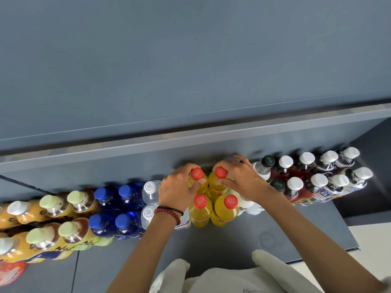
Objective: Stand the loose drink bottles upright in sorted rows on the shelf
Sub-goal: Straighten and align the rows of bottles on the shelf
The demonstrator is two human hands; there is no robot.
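Observation:
Yellow drink bottles with red caps stand in the middle of the grey shelf (232, 240). My left hand (177, 187) grips the neck of the back left yellow bottle (197, 174). My right hand (239, 178) grips the neck of the back right yellow bottle (221, 172). Two more yellow bottles, the front left one (200, 210) and the front right one (227, 210), stand upright just in front of them. Rows of other upright bottles flank the group on both sides.
To the left stand clear bottles (150, 192), blue bottles (118, 206) and orange and brown drinks with pale caps (63, 212). To the right are white bottles (249, 205) and dark red ones with white caps (296, 178). An upper shelf edge (190, 140) overhangs the back.

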